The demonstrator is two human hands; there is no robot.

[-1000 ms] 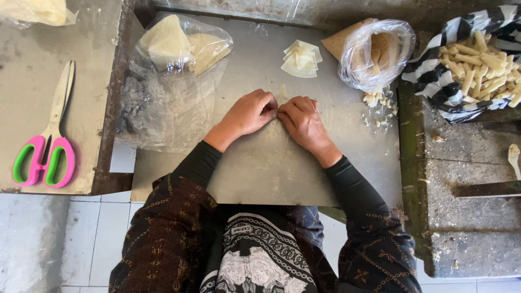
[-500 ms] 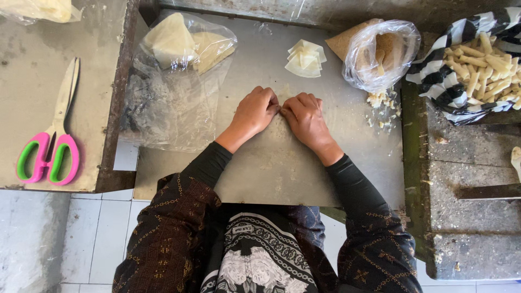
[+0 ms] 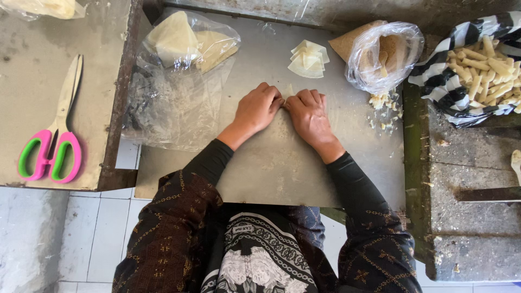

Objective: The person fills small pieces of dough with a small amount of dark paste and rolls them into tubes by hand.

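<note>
You are pressing both hands together over a small pale wrapper at the centre of the frame.

Your left hand (image 3: 259, 107) and right hand (image 3: 307, 111) are lying knuckles-up on the counter (image 3: 271, 168), fingers curled, fingertips meeting; both are pinching the wrapper (image 3: 288, 90), only its corner peeking out between them. A stack of wrappers (image 3: 308, 58) is sitting just above, a plastic bag (image 3: 179, 81) at upper left, scissors (image 3: 51, 135) at far left.

A: Any room around the hands?

B: Yeah, bare metal board (image 3: 282, 168) toward the body. Ahead, the wrapper stack (image 3: 308, 58) sits close. Crumpled plastic bag (image 3: 179, 92) crowds the left, tied bag (image 3: 384, 54) and crumbs (image 3: 384, 106) block the right.
</note>
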